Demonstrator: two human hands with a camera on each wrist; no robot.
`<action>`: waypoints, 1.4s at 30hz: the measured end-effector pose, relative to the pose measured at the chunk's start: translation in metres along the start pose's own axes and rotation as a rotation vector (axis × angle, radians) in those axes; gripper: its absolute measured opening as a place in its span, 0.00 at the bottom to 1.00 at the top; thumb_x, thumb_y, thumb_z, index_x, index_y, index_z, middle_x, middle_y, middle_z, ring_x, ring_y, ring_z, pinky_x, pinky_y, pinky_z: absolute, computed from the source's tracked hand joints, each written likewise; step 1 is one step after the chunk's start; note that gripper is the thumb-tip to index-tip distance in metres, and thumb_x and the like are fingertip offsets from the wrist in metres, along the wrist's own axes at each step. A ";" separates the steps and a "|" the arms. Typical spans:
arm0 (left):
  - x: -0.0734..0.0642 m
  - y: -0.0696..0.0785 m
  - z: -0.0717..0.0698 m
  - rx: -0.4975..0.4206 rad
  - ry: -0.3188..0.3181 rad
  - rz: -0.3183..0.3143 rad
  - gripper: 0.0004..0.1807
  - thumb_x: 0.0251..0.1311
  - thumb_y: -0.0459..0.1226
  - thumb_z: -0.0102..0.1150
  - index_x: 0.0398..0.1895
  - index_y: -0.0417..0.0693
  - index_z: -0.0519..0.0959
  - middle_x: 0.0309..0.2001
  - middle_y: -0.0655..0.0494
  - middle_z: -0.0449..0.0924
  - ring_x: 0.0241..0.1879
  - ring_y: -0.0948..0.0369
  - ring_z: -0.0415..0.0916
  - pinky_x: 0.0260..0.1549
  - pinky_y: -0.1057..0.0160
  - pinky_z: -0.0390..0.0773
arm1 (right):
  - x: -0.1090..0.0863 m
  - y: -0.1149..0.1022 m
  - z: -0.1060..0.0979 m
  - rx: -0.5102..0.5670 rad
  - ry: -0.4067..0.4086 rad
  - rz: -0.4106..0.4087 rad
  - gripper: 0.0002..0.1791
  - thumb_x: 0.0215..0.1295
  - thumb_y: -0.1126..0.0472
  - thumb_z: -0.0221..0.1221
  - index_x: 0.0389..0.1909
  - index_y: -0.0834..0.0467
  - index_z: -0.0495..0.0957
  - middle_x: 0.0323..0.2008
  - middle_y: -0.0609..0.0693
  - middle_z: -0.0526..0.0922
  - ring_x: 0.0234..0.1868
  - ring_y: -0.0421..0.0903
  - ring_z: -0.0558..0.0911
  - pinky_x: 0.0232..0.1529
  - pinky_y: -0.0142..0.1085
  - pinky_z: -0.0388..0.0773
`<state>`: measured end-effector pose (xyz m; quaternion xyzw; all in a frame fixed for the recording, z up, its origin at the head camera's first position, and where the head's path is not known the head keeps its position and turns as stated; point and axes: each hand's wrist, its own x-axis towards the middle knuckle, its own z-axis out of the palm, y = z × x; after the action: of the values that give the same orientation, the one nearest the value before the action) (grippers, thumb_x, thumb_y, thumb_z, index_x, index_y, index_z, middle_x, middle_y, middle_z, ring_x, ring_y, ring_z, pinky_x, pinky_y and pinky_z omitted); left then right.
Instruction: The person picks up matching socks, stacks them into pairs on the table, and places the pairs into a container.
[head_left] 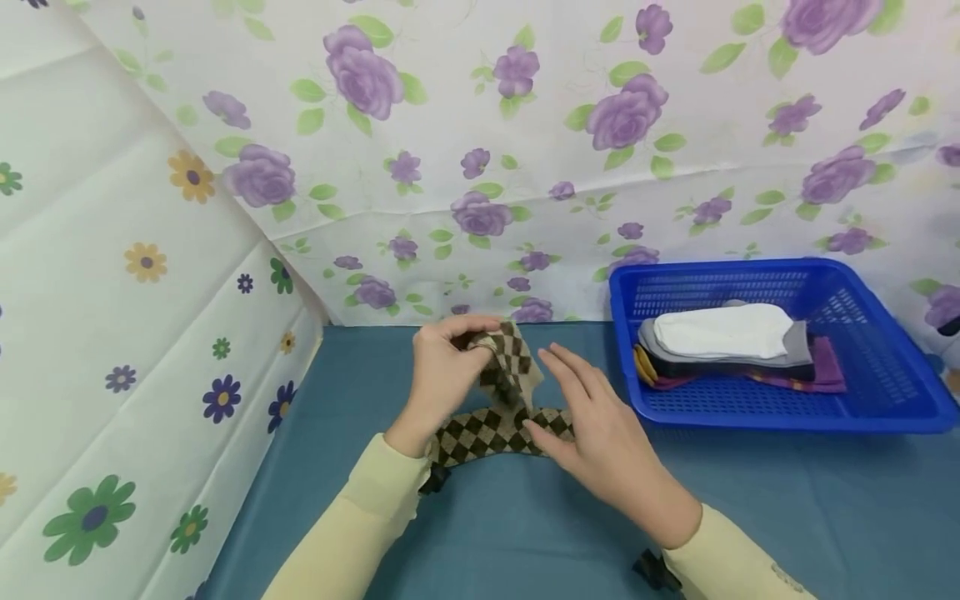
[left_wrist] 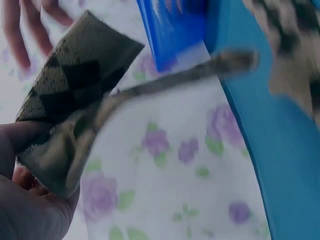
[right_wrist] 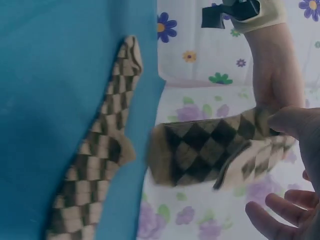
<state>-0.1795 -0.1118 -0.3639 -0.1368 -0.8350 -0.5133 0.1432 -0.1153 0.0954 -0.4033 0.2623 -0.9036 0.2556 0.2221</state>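
Note:
A brown and black checkered sock [head_left: 517, 354] hangs from my left hand [head_left: 442, 367], which pinches it by its upper end between thumb and fingers. In the left wrist view the held sock [left_wrist: 75, 75] looks folded and blurred in places. My right hand [head_left: 607, 437] is just right of it, fingers spread and extended, thumb low near the cloth. Beneath both hands a second checkered sock [head_left: 472, 437] lies stretched across the table; the right wrist view shows this sock [right_wrist: 95, 165] at full length, with its heel sticking out to one side.
A blue plastic basket [head_left: 787, 419] stands at the right on the blue-green table [head_left: 510, 533]. In it lie a white sock [head_left: 720, 331] and several darker and coloured ones, stacked. Flower-printed sheets [head_left: 480, 150] rise behind and at the left.

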 end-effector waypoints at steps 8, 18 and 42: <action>-0.011 0.016 0.020 -0.053 -0.168 -0.003 0.20 0.51 0.26 0.56 0.42 0.59 0.82 0.37 0.64 0.82 0.30 0.66 0.77 0.27 0.65 0.75 | 0.020 -0.006 -0.005 -0.036 0.038 -0.073 0.39 0.58 0.51 0.62 0.70 0.52 0.58 0.58 0.52 0.75 0.53 0.47 0.77 0.36 0.38 0.79; -0.014 0.013 0.028 -0.054 -0.260 -0.057 0.18 0.54 0.34 0.63 0.47 0.61 0.80 0.40 0.61 0.81 0.33 0.64 0.77 0.33 0.63 0.78 | 0.025 0.006 -0.027 -0.009 0.108 -0.069 0.17 0.66 0.64 0.52 0.55 0.52 0.76 0.40 0.49 0.84 0.29 0.40 0.78 0.25 0.33 0.72; -0.021 -0.032 -0.003 -0.124 -0.288 -0.026 0.25 0.63 0.43 0.56 0.12 0.44 0.61 0.11 0.53 0.53 0.11 0.58 0.50 0.17 0.65 0.59 | 0.022 0.027 -0.050 0.159 -0.058 0.246 0.12 0.69 0.45 0.48 0.46 0.39 0.78 0.12 0.38 0.67 0.09 0.36 0.61 0.11 0.30 0.61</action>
<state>-0.1718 -0.1303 -0.3964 -0.2066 -0.8153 -0.5409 0.0065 -0.1342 0.1360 -0.3628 0.1735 -0.9120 0.3439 0.1413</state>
